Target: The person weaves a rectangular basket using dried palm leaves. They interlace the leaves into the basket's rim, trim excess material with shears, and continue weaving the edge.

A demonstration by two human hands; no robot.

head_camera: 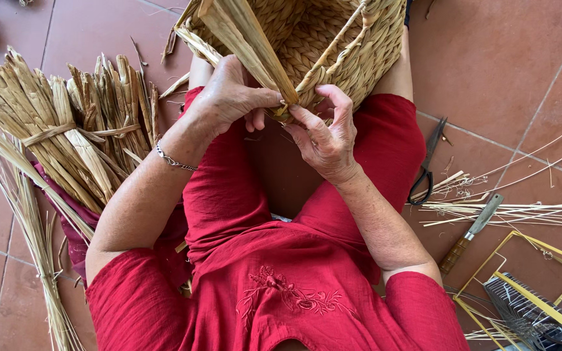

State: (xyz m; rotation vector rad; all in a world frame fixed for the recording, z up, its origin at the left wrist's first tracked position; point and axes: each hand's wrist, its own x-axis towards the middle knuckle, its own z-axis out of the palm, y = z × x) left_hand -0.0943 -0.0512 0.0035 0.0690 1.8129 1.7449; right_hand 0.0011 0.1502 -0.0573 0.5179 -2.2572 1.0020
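A woven straw basket [333,39] rests tilted on my knees, its opening toward me. My left hand [229,94] pinches a broad dried leaf strip [248,39] that runs up and left from the basket's near rim. My right hand [323,133] grips the same rim from below, fingers pressing the weave where the strip enters. Both hands meet at the rim's edge. A bracelet sits on my left wrist. I wear red clothing.
A tied bundle of dried leaves [66,130] lies on the tiled floor at left, with thin stalks [30,227] beside it. At right lie black scissors [427,166], a knife with a wooden handle [469,234], loose straw and a yellow frame [528,286].
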